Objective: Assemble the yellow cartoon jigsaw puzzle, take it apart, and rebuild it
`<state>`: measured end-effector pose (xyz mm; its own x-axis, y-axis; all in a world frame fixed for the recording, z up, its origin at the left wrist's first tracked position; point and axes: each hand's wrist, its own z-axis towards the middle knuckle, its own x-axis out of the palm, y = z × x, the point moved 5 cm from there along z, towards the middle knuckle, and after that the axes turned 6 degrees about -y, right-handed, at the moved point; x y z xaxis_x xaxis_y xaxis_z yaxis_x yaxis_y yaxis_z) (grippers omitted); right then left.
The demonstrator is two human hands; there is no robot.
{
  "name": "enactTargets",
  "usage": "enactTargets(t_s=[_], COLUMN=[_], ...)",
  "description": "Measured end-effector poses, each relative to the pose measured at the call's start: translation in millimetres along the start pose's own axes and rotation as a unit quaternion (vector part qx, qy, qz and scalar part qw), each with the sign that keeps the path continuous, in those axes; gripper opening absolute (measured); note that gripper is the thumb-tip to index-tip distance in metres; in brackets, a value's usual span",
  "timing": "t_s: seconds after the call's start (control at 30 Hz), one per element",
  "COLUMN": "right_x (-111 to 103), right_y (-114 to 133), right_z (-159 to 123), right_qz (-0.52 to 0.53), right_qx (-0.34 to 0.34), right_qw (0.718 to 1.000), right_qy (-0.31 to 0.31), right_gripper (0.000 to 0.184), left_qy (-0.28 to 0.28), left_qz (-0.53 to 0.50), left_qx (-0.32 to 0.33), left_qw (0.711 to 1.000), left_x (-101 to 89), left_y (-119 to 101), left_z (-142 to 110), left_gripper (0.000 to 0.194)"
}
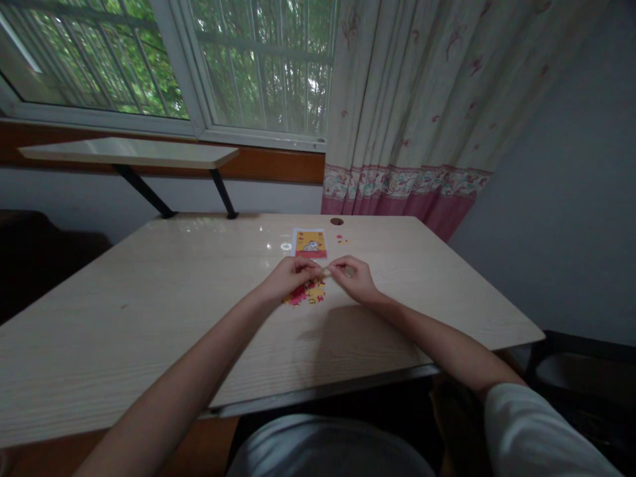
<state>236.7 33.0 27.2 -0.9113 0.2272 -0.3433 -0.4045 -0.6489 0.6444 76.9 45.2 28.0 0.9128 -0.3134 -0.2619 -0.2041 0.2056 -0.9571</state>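
Both hands meet above the middle of the desk, fingertips pinched around a small pale jigsaw piece (326, 272). My left hand (293, 275) is closed on its left side. My right hand (354, 277) is closed on its right side, thumb and forefinger together. Below and partly behind my left hand lies a loose pile of red and yellow jigsaw pieces (304, 293). Just beyond the hands, a picture card (311, 244) shows a white animal on a yellow and red ground. A few more puzzle pieces (340, 238) lie right of the card.
The wooden desk (209, 298) spreads out on both sides. A raised shelf (134, 154) on black legs stands at the back left. Near the far edge is a round cable hole (336, 221). Behind hang a patterned curtain (397, 99) and a barred window (263, 59).
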Motion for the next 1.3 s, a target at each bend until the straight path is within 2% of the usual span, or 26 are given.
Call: enactTargets(t_s=[0.2,0.33,0.57,0.73,0.9,1.17,1.23,1.3], right_x=[-10.3,-11.9,-12.4,-13.5,-13.9,-21.4,-29.0,-38.9], right_y=[8.3,10.6,6.7,7.4,12.1,7.2,3.4,-1.0], right_z=[2.7,2.5,3.2,3.8,3.7,9.5,14.1,19.2], right_qz=[-0.089,-0.137,-0.148,-0.149,-0.150,-0.159,-0.165,-0.169], right_qx=[-0.116,-0.173,-0.157,-0.162,-0.180,-0.172,-0.168,-0.159], right_qw=[0.989,0.975,0.976,0.975,0.972,0.971,0.970,0.969], right_qy=[-0.036,-0.035,-0.031,-0.029,-0.030,-0.044,-0.062,-0.090], right_gripper=[0.012,0.011,0.011,0.011,0.011,0.013,0.013,0.014], left_qy=[-0.024,-0.044,-0.092,-0.100,-0.094,-0.106,-0.121,-0.132], left_qz=[-0.042,-0.077,-0.068,-0.040,-0.054,-0.065,-0.026,0.076], left_qx=[-0.051,-0.070,-0.056,-0.024,-0.011,-0.004,0.012,0.035], left_qw=[0.997,0.994,0.992,0.994,0.994,0.992,0.992,0.988], left_x=[-0.6,-1.3,-5.9,-8.6,-9.7,-9.3,-15.8,-25.9], left_y=[6.0,6.3,5.1,0.4,-0.7,6.2,10.1,13.0], left_z=[2.9,2.4,2.3,3.5,4.1,5.8,6.8,7.4], left_gripper=[0.030,0.026,0.023,0.022,0.022,0.037,0.038,0.036])
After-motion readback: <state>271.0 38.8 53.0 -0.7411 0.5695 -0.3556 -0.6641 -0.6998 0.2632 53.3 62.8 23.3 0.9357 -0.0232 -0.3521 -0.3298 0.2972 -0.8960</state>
